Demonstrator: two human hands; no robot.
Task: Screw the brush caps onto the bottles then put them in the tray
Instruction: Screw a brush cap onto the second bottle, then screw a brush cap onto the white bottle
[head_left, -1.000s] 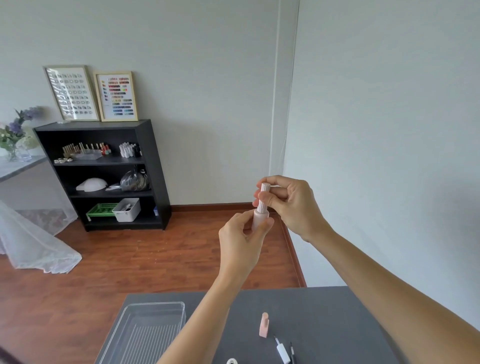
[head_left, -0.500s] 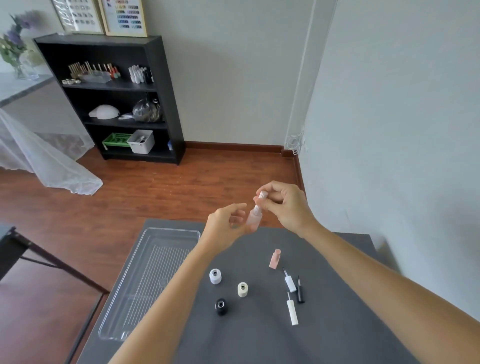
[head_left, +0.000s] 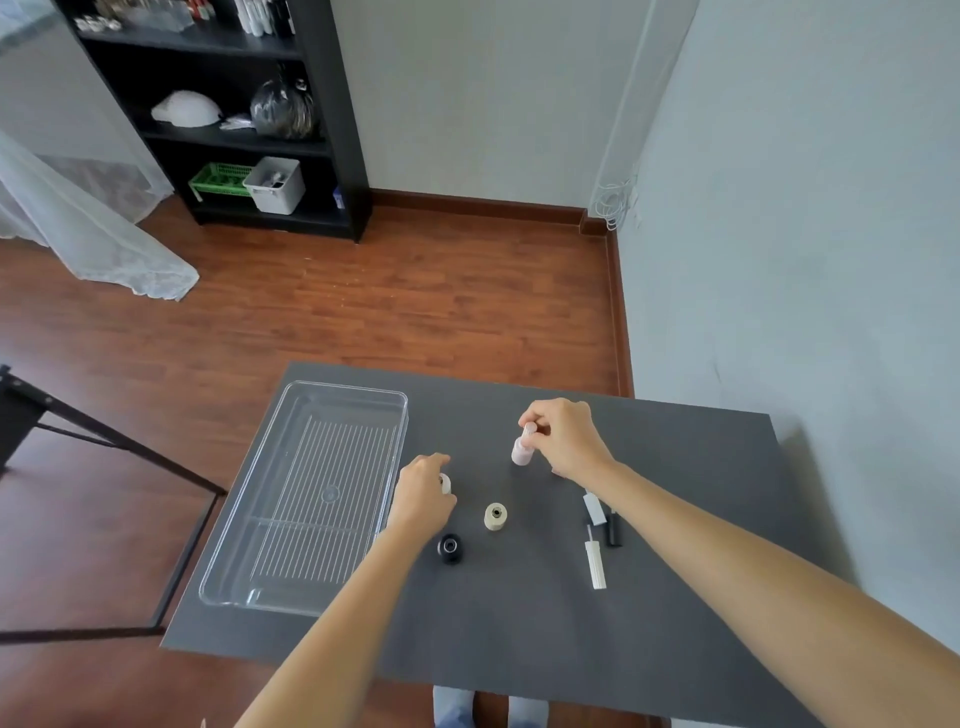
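Note:
My right hand (head_left: 565, 441) pinches the ribbed cap of a pale pink bottle (head_left: 521, 451) and holds it upright just above the dark grey table (head_left: 519, 623). My left hand (head_left: 422, 496) is curled around a small white bottle (head_left: 445, 483) that stands on the table. A cream bottle (head_left: 495, 516) and a black bottle (head_left: 450, 548) stand open beside it. Three brush caps lie to the right: a white one (head_left: 596, 564), a black one (head_left: 614, 529) and a grey-white one (head_left: 594, 507). The clear tray (head_left: 343, 387) lies at the left with nothing in it.
The table's far edge meets the wooden floor; a grey wall runs along the right. A black shelf unit (head_left: 343, 130) stands far back, a black metal frame (head_left: 119, 447) sits left of the table, and white netting (head_left: 93, 234) lies on the floor.
The view tilted down to the table. Both hands dropped; the left hand let go of the pink bottle and moved down-left to the white bottle, while the right hand lowered the capped pink bottle.

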